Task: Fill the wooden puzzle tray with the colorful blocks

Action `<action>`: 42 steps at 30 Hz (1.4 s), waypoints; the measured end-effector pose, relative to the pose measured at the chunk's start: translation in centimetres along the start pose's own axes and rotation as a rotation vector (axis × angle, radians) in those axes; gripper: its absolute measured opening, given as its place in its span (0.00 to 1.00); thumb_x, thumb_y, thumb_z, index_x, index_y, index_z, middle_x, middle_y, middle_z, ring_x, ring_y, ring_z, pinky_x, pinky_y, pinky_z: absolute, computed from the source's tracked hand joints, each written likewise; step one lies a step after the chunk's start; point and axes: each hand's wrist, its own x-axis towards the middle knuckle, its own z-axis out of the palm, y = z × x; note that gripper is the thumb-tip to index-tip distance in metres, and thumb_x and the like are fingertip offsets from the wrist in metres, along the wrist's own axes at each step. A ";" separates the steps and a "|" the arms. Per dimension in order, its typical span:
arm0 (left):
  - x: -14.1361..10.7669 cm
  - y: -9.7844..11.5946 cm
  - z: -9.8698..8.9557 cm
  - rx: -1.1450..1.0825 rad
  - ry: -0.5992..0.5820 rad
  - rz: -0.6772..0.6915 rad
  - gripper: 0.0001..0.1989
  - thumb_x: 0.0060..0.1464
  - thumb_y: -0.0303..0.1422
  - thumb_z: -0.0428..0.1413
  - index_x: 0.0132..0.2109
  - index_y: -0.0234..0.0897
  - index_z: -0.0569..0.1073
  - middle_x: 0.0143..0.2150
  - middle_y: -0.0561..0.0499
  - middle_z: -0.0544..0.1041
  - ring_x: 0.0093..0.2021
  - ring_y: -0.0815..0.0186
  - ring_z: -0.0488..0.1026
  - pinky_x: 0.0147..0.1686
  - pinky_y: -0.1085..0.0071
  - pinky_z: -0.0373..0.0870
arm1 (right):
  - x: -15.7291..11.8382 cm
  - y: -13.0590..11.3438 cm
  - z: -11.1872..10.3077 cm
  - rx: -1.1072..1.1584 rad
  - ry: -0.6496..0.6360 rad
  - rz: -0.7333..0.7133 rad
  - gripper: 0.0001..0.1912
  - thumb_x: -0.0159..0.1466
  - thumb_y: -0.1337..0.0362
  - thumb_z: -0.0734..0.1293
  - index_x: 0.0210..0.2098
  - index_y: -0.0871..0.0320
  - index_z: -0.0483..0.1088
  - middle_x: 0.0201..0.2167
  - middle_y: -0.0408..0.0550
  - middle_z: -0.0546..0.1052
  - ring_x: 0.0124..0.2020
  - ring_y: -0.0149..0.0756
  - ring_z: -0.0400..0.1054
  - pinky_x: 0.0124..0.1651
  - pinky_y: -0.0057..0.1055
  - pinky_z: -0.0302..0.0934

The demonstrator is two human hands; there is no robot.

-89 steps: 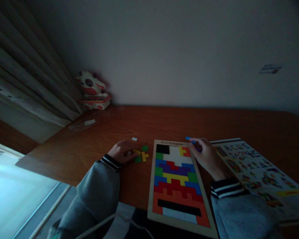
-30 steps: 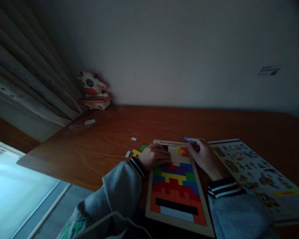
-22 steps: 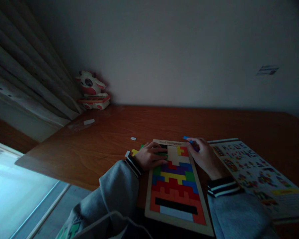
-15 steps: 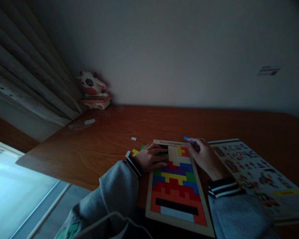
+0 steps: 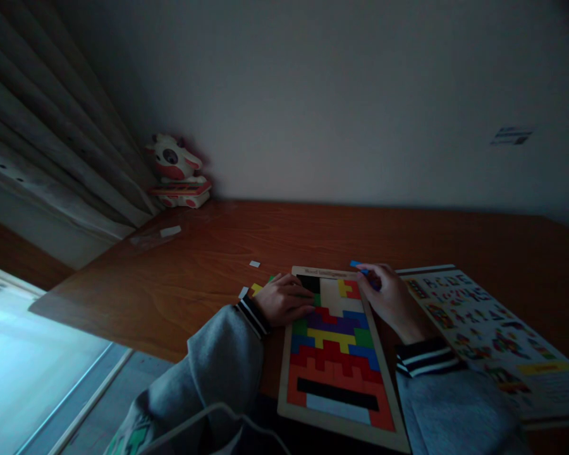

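Note:
A wooden puzzle tray (image 5: pixel 284 379) lies on the table, mostly filled with colored block pieces. Bare wood (image 5: pixel 329 294) shows near its far end, beside a black piece (image 5: pixel 309 284) and a yellow piece (image 5: pixel 343 289). My left hand (image 5: pixel 287 301) rests over the tray's upper left part, fingers spread on the pieces, holding nothing. At the tray's far right corner, my right hand (image 5: pixel 386 294) pinches a blue piece (image 5: pixel 355 263) between thumb and fingers. A yellow piece (image 5: pixel 256 288) lies left of the tray, partly behind my left hand.
A printed pattern sheet (image 5: pixel 502 335) lies to the right. Small white pieces (image 5: pixel 255 263) are left of the tray. A cow toy (image 5: pixel 177 170) stands at the back left, near a curtain (image 5: pixel 52 120). A white cable (image 5: pixel 218 407) crosses my left sleeve.
My left hand has drawn back slightly to the left, uncovering more of the black piece. My right hand with the blue piece has hardly moved.

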 end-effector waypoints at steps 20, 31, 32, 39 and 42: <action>-4.0 -4.3 -3.4 0.159 0.192 -0.193 0.10 0.63 0.35 0.55 0.45 0.39 0.79 0.43 0.46 0.82 0.43 0.62 0.77 0.47 0.62 0.72 | -0.2 0.2 0.0 0.046 0.003 0.064 0.21 0.65 0.55 0.62 0.55 0.56 0.68 0.45 0.55 0.78 0.42 0.43 0.74 0.45 0.41 0.69; -10.0 -6.4 -6.0 0.067 0.066 -0.249 0.21 0.52 0.47 0.64 0.49 0.41 0.79 0.47 0.46 0.82 0.47 0.59 0.77 0.49 0.61 0.74 | -0.2 0.1 -0.1 0.005 -0.063 0.052 0.16 0.66 0.55 0.61 0.48 0.55 0.72 0.41 0.52 0.80 0.39 0.42 0.76 0.41 0.38 0.70; -9.8 -6.2 -5.7 0.069 0.058 -0.245 0.21 0.52 0.46 0.64 0.49 0.41 0.78 0.48 0.46 0.81 0.48 0.59 0.77 0.49 0.61 0.74 | -0.2 0.1 -0.1 0.006 -0.066 0.048 0.16 0.66 0.55 0.61 0.48 0.55 0.72 0.41 0.52 0.80 0.38 0.41 0.75 0.41 0.38 0.70; -6.4 -4.7 -3.0 0.117 0.043 -0.236 0.13 0.64 0.37 0.54 0.52 0.43 0.77 0.54 0.48 0.79 0.52 0.60 0.75 0.55 0.58 0.70 | -0.2 -0.2 -0.1 0.045 -0.073 0.060 0.16 0.65 0.55 0.61 0.47 0.55 0.72 0.41 0.53 0.80 0.38 0.41 0.75 0.40 0.38 0.70; -5.5 -4.6 -2.4 0.077 0.037 -0.249 0.12 0.65 0.34 0.53 0.51 0.42 0.78 0.53 0.48 0.79 0.51 0.61 0.76 0.55 0.59 0.70 | -0.2 -0.1 -0.1 0.028 -0.083 0.067 0.17 0.65 0.54 0.61 0.47 0.55 0.72 0.40 0.53 0.80 0.37 0.42 0.75 0.39 0.38 0.70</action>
